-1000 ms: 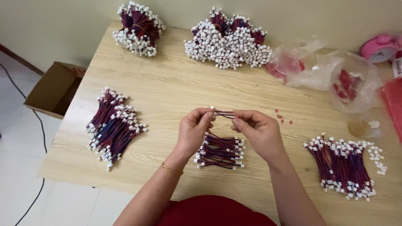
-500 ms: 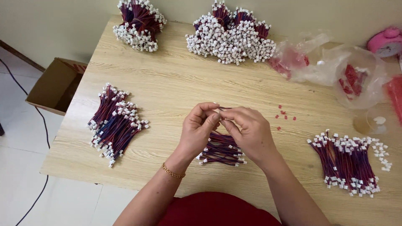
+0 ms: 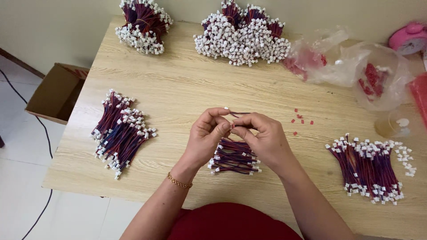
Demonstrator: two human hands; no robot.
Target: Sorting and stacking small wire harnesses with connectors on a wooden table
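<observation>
My left hand point(image 3: 205, 137) and my right hand point(image 3: 263, 138) meet above the middle of the wooden table point(image 3: 187, 84). Together they pinch one short red-and-blue wire lead point(image 3: 235, 115) with a white connector at its end; a small red piece sits between the fingertips. Right under my hands lies a small pile of the same leads point(image 3: 234, 157).
More lead bundles lie at the left point(image 3: 119, 131), the right point(image 3: 370, 168), and two big heaps at the back point(image 3: 143, 23) point(image 3: 243, 34). Clear bags with red parts point(image 3: 356, 66) and loose red bits point(image 3: 301, 119) sit at the right. A cardboard box point(image 3: 55, 92) stands on the floor.
My hands have closed together on the lead, and the wire that was stretched between them is now gathered at the fingertips. The view has shifted slightly.
</observation>
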